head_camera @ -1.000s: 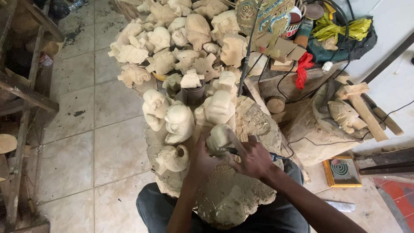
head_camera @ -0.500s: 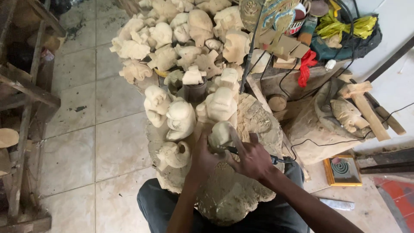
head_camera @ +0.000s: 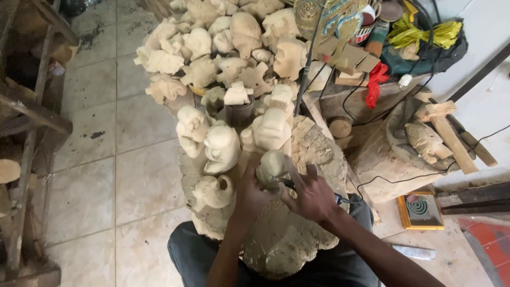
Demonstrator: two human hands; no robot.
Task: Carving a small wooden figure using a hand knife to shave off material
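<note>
At the far left a dark wooden frame stood on the pale tiled floor; next to the right, a heap of unpainted carved wooden figures spread from the top of the view down toward the person; nearer, three larger pale figures stood close together, one of them a rounded figure just left of centre, with a smaller carving lying below it; all of these rested on or against a broad, rough wooden stump set before the person's lap. The left hand was curled around the lower side of a small rounded carving, fingers closed on it and holding it against the top of the stump; the carving sat at the centre of the view, touching both hands. The right hand was closed in a fist just right of the carving, gripping a thin dark tool whose tip met the carving's underside; how much of the tool lay inside the fist could not be told. Further right, a black cable ran across a large half-carved block; wooden mallets lay upon it; a small yellow-framed square object lay on the floor below; at upper right a red cloth hung by a cluttered tabletop.
</note>
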